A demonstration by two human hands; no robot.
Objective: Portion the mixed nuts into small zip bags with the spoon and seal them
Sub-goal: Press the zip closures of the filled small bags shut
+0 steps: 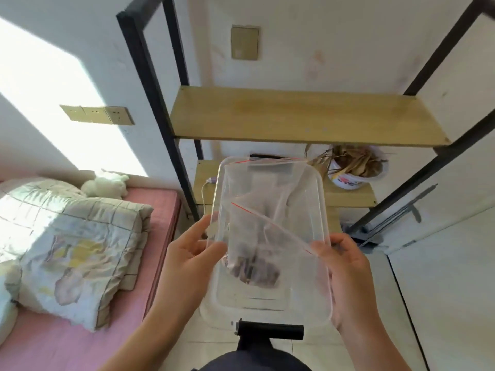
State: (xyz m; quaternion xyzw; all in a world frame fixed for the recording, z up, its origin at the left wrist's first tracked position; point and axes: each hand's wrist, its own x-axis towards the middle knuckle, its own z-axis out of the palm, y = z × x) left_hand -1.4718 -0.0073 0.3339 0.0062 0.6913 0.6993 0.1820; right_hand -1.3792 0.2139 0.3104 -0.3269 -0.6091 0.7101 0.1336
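Head view: left hand (187, 261) and right hand (348, 266) fingers clamp a clear rectangular plastic tub (320, 199); the nut-filled clear zip bag (257, 236) between them probably needs sealing next.

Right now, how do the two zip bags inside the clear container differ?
The lower zip bag holds dark nuts at its bottom; the upper zip bag looks empty. The lower zip bag's red strip runs slanted; the upper zip bag's runs almost level. Both are clear and lie in the clear container.
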